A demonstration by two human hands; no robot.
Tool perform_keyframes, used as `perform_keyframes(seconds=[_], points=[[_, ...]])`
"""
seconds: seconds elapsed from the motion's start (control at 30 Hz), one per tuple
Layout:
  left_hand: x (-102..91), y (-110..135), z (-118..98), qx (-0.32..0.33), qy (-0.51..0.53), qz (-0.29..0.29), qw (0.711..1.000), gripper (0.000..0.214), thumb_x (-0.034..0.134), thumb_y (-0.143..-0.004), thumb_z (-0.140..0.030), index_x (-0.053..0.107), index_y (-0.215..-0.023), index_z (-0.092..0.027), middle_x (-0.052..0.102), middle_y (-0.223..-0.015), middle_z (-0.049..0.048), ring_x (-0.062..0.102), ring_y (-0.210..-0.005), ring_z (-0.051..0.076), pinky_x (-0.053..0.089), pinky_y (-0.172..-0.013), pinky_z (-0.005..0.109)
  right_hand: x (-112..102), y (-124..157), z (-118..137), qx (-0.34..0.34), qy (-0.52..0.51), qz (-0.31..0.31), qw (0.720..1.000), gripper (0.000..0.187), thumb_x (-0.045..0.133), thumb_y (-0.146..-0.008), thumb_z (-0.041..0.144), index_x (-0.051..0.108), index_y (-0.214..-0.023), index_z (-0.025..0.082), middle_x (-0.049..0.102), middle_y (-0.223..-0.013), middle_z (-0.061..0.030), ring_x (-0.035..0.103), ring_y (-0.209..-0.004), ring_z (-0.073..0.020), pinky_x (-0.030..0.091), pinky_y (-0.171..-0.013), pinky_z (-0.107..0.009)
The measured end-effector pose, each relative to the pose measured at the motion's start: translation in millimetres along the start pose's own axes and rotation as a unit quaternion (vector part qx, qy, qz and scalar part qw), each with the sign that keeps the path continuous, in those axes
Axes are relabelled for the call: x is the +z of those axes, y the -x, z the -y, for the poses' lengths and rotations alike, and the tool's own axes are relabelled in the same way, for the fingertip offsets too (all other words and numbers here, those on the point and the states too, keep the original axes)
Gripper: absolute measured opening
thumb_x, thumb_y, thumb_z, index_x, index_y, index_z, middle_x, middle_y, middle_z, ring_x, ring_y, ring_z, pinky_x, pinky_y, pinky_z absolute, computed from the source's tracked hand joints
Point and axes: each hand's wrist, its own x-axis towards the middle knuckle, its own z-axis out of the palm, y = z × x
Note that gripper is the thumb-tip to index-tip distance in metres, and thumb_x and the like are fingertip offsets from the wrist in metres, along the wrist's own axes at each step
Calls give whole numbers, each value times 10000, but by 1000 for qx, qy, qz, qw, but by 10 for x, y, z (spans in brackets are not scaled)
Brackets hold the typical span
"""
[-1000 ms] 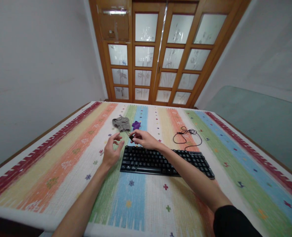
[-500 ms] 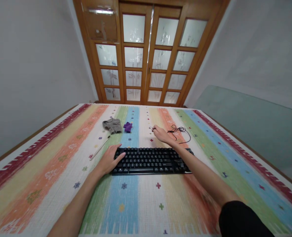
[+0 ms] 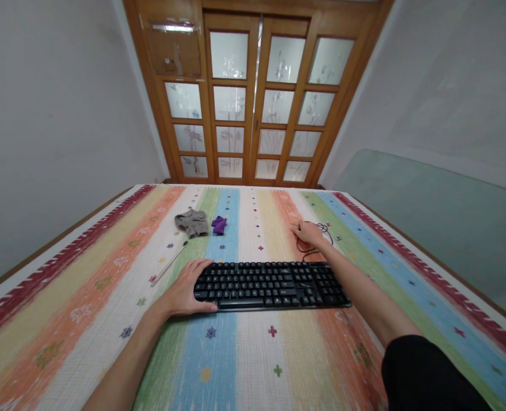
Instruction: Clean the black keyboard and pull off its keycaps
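Observation:
A black keyboard (image 3: 270, 285) lies flat on the striped cloth in front of me. My left hand (image 3: 187, 290) grips its left end, thumb along the near edge and fingers at the far edge. Beyond the keyboard, my right hand (image 3: 308, 233) is closed in a pinch over the thin black cable (image 3: 330, 229), which lies in loose loops and runs to the keyboard's far edge. What the right fingertips hold is too small to make out. My right forearm passes over the keyboard's right end and hides part of it.
Left of centre lie a crumpled grey cloth (image 3: 192, 222) and a small purple cloth (image 3: 219, 225). A thin pale stick with a dark tip (image 3: 169, 264) rests nearer me. The striped tablecloth (image 3: 253, 354) covers the table. Wooden glazed doors (image 3: 255, 108) stand behind.
My right hand has moved right, from left of the cable to over its loops. My left thumb has shifted from on top of the keys to the keyboard's near edge.

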Motion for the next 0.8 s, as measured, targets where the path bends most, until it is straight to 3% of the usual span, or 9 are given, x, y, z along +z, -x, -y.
perform_keyframes(seconds=[0.23, 0.47, 0.8], points=[[0, 25, 50, 13, -8, 3, 1000, 1087, 784, -545, -635, 353, -1454, -221, 464, -1397, 156, 450, -1276, 367, 385, -1072, 536, -30, 89, -507, 70, 32, 14, 997, 488, 432, -962, 420, 568, -1232, 37, 624, -1192, -275, 614, -1111, -332, 463, -872, -380], [-1, 28, 47, 14, -20, 10, 1000, 1089, 773, -559, -633, 330, -1465, -224, 455, -1403, 152, 445, -1276, 370, 375, -1076, 537, -67, 420, -1034, 138, 52, 30, 989, 488, 393, -973, 419, 588, -1219, 46, 632, -1180, -275, 620, -1106, -345, 483, -853, -415], [-37, 0, 45, 16, -17, 17, 1000, 1063, 774, -563, -614, 350, -1457, -226, 476, -1389, 148, 462, -1263, 373, 375, -1072, 539, 29, 1045, -1285, 181, 48, 28, 982, 502, 370, -957, 489, 614, -1139, 90, 667, -1102, -254, 650, -1039, -362, 489, -819, -439]])
